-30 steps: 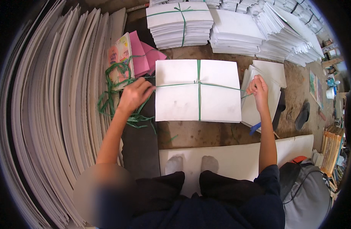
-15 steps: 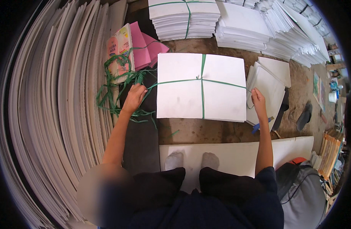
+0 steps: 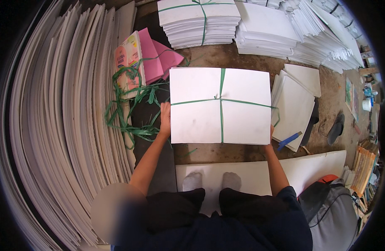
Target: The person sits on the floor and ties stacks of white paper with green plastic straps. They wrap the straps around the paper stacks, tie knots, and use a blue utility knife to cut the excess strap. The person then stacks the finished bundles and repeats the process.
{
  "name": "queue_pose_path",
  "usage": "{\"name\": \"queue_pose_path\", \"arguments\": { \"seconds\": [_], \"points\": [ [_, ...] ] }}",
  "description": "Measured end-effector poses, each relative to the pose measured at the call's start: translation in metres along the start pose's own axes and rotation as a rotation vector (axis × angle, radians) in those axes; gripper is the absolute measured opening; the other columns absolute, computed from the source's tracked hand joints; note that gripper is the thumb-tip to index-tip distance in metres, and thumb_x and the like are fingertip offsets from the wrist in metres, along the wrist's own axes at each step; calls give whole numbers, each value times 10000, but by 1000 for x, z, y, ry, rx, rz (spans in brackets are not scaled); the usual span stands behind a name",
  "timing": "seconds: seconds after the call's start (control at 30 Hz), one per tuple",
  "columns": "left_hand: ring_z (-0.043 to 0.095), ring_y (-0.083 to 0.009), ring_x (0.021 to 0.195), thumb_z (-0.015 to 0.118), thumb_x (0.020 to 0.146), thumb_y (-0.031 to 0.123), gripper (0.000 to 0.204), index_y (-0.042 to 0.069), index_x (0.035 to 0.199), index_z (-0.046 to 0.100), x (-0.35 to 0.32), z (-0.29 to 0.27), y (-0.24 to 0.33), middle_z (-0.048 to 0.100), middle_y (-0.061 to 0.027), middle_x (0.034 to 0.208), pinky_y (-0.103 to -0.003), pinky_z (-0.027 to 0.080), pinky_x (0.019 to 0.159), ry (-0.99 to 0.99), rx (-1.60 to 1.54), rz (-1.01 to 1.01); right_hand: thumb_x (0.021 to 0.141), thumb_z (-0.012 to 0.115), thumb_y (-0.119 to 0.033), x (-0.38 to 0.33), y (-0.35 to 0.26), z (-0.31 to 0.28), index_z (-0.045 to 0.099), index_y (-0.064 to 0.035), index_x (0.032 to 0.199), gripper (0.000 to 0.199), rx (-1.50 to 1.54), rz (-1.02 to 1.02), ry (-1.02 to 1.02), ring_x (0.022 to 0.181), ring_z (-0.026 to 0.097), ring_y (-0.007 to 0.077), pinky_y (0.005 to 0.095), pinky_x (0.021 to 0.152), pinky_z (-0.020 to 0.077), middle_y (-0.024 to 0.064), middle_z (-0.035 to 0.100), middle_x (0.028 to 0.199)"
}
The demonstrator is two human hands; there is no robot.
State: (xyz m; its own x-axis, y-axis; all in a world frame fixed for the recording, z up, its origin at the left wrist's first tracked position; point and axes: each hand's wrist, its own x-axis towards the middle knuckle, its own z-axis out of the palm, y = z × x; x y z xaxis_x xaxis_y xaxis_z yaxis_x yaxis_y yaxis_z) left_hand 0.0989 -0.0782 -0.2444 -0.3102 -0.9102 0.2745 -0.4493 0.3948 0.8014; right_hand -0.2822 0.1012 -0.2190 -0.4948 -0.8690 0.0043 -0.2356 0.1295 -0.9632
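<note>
A rectangular bundle of white sheets (image 3: 196, 123) lies between my hands, bound crosswise with flat green twine (image 3: 222, 83) knotted near the middle. My left hand (image 3: 165, 119) grips its left edge, the fingers partly hidden by the sheets. On the opposite side my right hand (image 3: 271, 134) holds the lower right edge; most of its fingers are out of sight behind the bundle. A loose end of twine (image 3: 278, 117) curls out past the right edge. Beside my left hand is a tangle of green twine (image 3: 136, 104).
Tall leaning boards (image 3: 54, 125) line the left side. Pink pieces (image 3: 152, 56) and a printed package (image 3: 127, 62) lie behind the twine. Another tied stack (image 3: 198, 27) stands at the back. To the right are loose white sheets (image 3: 295, 104), a blue cutter (image 3: 289, 141) and a dark slipper (image 3: 336, 127).
My hands have left the twine ends and now hold the bundle's sides. The bundle has come nearer to me and looks slightly larger.
</note>
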Motion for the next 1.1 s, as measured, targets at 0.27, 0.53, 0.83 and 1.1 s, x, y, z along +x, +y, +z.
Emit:
{"name": "queue_pose_path", "arguments": {
  "seconds": [0.27,0.53,0.83,1.1],
  "points": [
    [504,-242,751,481,852,133,173,4,966,495,-27,29,-8,507,-113,861,-339,436,669,6,-444,-316,882,438,-218,2,11,18,548,-9,1019,273,289,368,86,794,537,139,299,666,445,55,592,850],
    [539,-180,832,495,855,148,249,5,1059,500,-67,35,-59,547,-79,939,-315,469,715,-44,-1069,-753,887,406,-287,7,3,27,542,-37,1031,319,442,517,100,852,531,149,325,694,453,50,581,895],
    [549,-154,923,486,857,164,320,-18,1119,514,-16,14,24,580,-78,1038,-312,457,784,37,-685,-743,893,371,-365,15,-18,37,537,-68,1045,373,634,680,191,917,523,160,353,725,462,43,569,946],
    [557,-230,969,375,926,314,409,-14,1143,492,6,-35,65,564,-133,1075,-315,426,842,-228,-264,-747,905,406,-368,27,-106,-3,540,-24,1067,403,234,715,5,816,571,179,330,682,460,67,592,932]
  ]
}}
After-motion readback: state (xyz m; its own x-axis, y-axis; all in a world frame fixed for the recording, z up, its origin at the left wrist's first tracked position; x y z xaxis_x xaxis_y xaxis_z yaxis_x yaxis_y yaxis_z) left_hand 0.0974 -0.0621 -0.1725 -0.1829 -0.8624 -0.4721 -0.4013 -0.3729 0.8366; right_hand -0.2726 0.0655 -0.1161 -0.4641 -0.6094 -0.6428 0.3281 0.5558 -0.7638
